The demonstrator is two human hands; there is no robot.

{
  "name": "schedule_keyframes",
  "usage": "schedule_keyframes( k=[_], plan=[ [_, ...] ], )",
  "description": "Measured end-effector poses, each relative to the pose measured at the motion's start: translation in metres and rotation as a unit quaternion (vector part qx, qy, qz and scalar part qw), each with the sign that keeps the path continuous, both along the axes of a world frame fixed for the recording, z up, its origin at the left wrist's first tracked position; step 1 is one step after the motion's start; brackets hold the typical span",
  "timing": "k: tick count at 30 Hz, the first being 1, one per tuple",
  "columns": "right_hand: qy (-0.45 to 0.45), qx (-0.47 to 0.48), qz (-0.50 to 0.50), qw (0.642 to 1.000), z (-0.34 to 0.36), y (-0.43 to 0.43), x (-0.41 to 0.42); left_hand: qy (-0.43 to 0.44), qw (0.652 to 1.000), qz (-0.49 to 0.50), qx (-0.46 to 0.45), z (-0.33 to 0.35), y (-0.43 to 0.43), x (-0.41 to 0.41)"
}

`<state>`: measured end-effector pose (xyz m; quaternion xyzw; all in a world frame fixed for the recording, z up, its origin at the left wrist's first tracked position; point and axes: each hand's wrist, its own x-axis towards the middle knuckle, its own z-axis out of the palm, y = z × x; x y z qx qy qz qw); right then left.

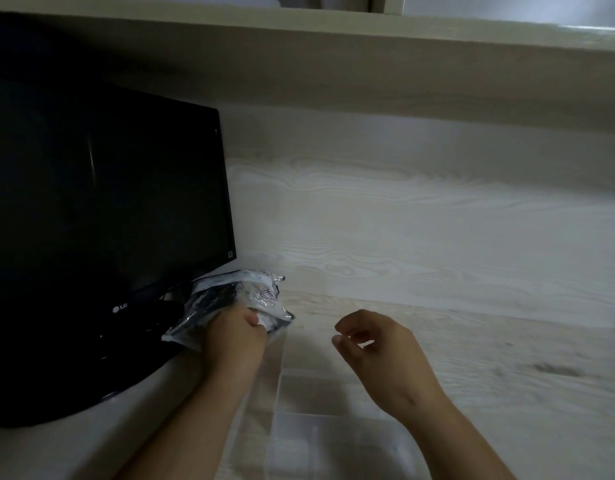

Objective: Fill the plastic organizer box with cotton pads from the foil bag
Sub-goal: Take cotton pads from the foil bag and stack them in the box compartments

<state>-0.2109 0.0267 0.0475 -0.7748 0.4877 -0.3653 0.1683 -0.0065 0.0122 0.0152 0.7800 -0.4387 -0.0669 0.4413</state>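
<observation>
A crinkled foil bag [250,292] lies on the desk beside the monitor's lower right corner. My left hand [235,332] grips its near edge, thumb on top. A clear plastic organizer box [299,441] stands at the bottom centre between my forearms, with its raised clear lid [285,355] hard to make out. My right hand [375,341] hovers above the box with fingers loosely curled, holding nothing. No cotton pads can be made out.
A black LG monitor [102,209] fills the left side, its base near my left forearm. A pale wooden desk [437,254] stretches to the right, with a wooden shelf [333,57] overhead at the back.
</observation>
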Motion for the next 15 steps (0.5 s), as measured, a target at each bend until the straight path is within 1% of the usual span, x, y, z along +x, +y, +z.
schedule_keyframes(
  k=[2, 4, 7, 9, 12, 13, 15],
  plan=[
    [-0.002, 0.005, 0.000, 1.000, 0.000, 0.001, 0.000, 0.002, 1.000, -0.002, -0.009, 0.004, 0.004, -0.001],
    [-0.003, 0.011, 0.000, 1.000, 0.000, 0.001, 0.000, 0.011, 0.999, -0.024, -0.024, 0.006, 0.006, 0.000],
    [-0.012, 0.025, -0.003, 1.000, 0.000, 0.000, 0.000, 0.063, 0.993, -0.081, -0.054, 0.010, 0.007, -0.001],
    [-0.026, 0.041, -0.008, 0.999, 0.001, 0.000, -0.001, 0.139, 0.979, -0.129, -0.070, 0.014, 0.010, -0.004],
    [-0.053, 0.081, -0.024, 0.995, 0.000, -0.002, -0.002, 0.272, 0.944, -0.168, -0.081, 0.016, 0.014, -0.007],
    [-0.068, 0.095, -0.029, 0.993, 0.000, -0.002, -0.001, 0.308, 0.931, -0.179, -0.076, 0.016, 0.014, -0.007],
    [-0.127, 0.136, -0.030, 0.982, 0.000, -0.002, 0.000, 0.364, 0.909, -0.194, -0.063, 0.016, 0.015, -0.010]
  ],
)
